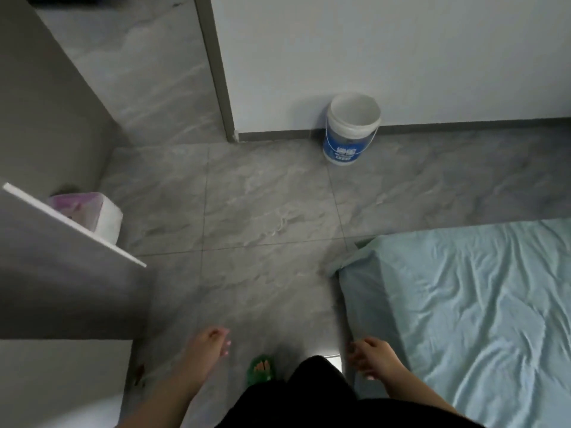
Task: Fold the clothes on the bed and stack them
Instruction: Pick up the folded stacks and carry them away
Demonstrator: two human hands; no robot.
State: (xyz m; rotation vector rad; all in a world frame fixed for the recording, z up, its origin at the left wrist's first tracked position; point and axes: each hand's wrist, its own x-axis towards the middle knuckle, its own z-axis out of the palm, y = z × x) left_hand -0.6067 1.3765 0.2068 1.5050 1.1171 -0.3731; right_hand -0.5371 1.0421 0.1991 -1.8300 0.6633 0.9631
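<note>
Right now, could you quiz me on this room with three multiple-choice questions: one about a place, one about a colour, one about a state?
1. Where is the bucket?
A) on a table
B) on the floor by the wall
C) on a chair

2. What colour is the bed?
A) red
B) pale blue-green
C) black

3. What do the left hand and right hand hold?
A) a shirt
B) a towel
C) nothing

Answers:
1 B, it stands on the tiles at the wall's base.
2 B, its cover is pale blue-green.
3 C, both hang loose and hold nothing.
</note>
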